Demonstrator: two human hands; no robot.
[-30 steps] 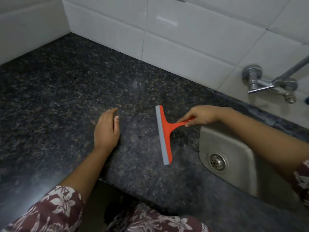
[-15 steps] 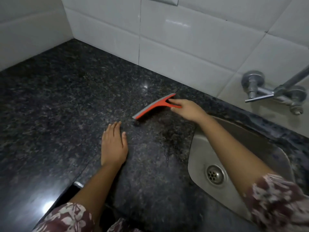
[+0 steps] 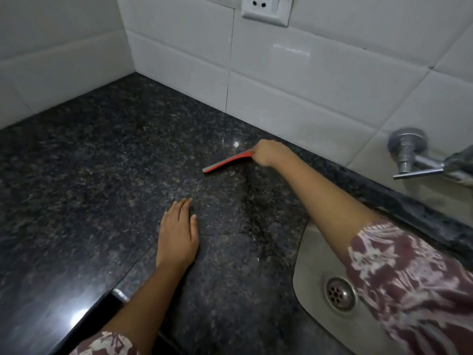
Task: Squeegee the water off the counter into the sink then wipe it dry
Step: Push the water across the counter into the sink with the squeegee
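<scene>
A red squeegee (image 3: 226, 162) with a grey rubber blade rests edge-down on the dark speckled granite counter (image 3: 107, 160), close to the back wall. My right hand (image 3: 268, 152) is closed around its handle, arm stretched across the sink's left rim. A wet streak (image 3: 252, 213) runs from the squeegee toward the steel sink (image 3: 311, 283) at the lower right, whose drain (image 3: 339, 293) shows. My left hand (image 3: 178, 234) lies flat on the counter, palm down, fingers together, holding nothing.
White tiled walls meet in a corner behind the counter. A wall socket (image 3: 266, 8) sits above, and a chrome tap (image 3: 414, 157) juts from the wall at the right over the sink. The counter's front edge (image 3: 102, 301) runs at lower left.
My right hand carried the squeegee from beside the sink up toward the back wall and turned the blade. The left hand stayed flat on the counter. The view tilted upward.
</scene>
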